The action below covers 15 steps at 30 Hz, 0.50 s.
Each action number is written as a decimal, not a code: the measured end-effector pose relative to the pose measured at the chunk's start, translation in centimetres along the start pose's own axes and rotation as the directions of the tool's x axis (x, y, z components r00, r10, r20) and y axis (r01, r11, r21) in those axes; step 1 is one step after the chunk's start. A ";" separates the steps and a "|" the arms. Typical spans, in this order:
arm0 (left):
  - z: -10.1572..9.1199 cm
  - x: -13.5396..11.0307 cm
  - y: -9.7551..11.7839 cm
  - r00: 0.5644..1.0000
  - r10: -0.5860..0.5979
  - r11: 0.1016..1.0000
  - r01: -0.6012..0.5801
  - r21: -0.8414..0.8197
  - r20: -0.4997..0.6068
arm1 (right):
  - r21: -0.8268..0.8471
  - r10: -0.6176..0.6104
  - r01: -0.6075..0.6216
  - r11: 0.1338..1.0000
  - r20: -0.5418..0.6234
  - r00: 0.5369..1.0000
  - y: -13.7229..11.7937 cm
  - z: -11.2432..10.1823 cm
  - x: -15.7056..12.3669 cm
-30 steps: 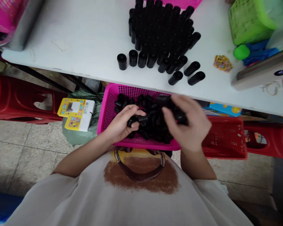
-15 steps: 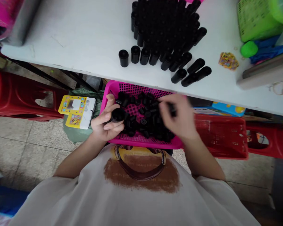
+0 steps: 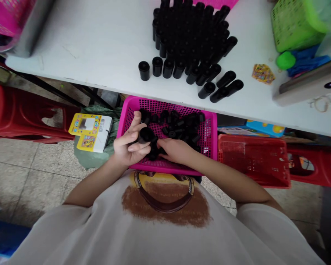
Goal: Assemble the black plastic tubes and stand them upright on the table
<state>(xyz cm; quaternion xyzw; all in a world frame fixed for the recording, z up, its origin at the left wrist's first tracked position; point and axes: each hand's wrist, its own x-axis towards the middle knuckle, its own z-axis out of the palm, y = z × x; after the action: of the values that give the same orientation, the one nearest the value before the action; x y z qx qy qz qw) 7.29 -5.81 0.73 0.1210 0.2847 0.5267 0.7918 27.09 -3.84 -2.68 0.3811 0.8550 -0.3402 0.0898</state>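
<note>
My left hand [image 3: 128, 145] is closed around a black open-topped canister [image 3: 145, 135], held over the near left corner of a pink mesh basket [image 3: 212, 140]. The basket rests on my lap and holds several loose black canisters and caps [image 3: 182, 127]. My right hand [image 3: 174, 150] reaches down into the basket beside the held canister; its fingers are curled among the black pieces, and what they grip is hidden. On the white table [image 3: 93, 48] above stands a dense cluster of upright black canisters [image 3: 191, 36], with a few lying on their sides [image 3: 222, 88].
A red basket [image 3: 255, 158] sits right of the pink one, red stools on both sides. A yellow-and-white carton [image 3: 90, 131] lies on a green bag at the left. A green basket [image 3: 295, 24], a green ball [image 3: 284, 60] and a colourful packet [image 3: 262, 73] occupy the table's right.
My left hand lifted a canister out of the pile to the basket's left corner. My right hand came from the basket's far side down to its near edge, beside the left hand.
</note>
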 end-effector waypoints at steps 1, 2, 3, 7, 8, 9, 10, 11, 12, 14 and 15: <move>0.1 0.0 0.0 1.000 0.000 1.000 0.000 0.022 0.003 | 0.082 -0.015 0.020 0.996 -0.060 0.998 0.3 -0.1 0.0; 0.1 0.0 0.0 1.000 0.002 0.999 -0.002 0.040 0.003 | 0.174 -0.033 0.062 0.983 -0.164 0.986 0.6 -0.1 -0.2; 0.1 0.0 0.0 1.000 0.005 0.999 -0.005 0.053 -0.001 | 0.271 -0.040 0.125 0.954 -0.296 0.954 0.8 -0.2 -0.4; 0.1 0.0 -0.2 1.000 -0.009 0.999 0.010 0.052 -0.017 | 0.738 0.145 0.340 0.583 -0.507 0.850 0.4 -0.7 -2.4; 0.0 0.0 -0.4 1.000 -0.025 0.998 0.026 0.048 -0.015 | 0.833 0.163 0.342 0.435 -0.446 0.880 -0.1 -0.7 -3.0; 0.0 0.0 -0.6 0.999 -0.042 0.998 0.043 0.048 -0.009 | 0.896 0.148 0.327 0.301 -0.383 0.912 -0.7 -0.8 -3.5; -0.1 0.0 -0.8 0.998 -0.057 0.997 0.057 0.054 0.002 | 0.930 0.119 0.310 0.198 -0.337 0.934 -1.3 -0.8 -3.9; -0.2 0.1 -1.0 0.998 -0.065 0.996 0.064 0.067 0.014 | 0.944 0.092 0.302 0.132 -0.316 0.944 -1.9 -0.7 -4.3; -0.3 0.1 -1.2 0.998 -0.062 0.994 0.059 0.089 0.030 | 0.949 0.082 0.301 0.092 -0.309 0.948 -2.4 -0.7 -4.5; -0.7 0.1 -1.4 0.998 -0.016 0.986 0.006 0.166 0.058 | 0.949 0.096 0.312 0.047 -0.315 0.944 -3.2 -0.8 -4.8; -0.8 0.1 -1.4 0.997 0.027 0.972 -0.043 0.230 0.070 | 0.950 0.107 0.311 0.032 -0.313 0.944 -3.3 -0.9 -4.9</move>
<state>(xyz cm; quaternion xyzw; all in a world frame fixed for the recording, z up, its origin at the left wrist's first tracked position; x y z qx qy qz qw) 7.93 -6.41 -0.66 0.2349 0.3155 0.4995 0.7719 28.21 -7.74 1.74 0.3190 0.4061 -0.7794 -0.3547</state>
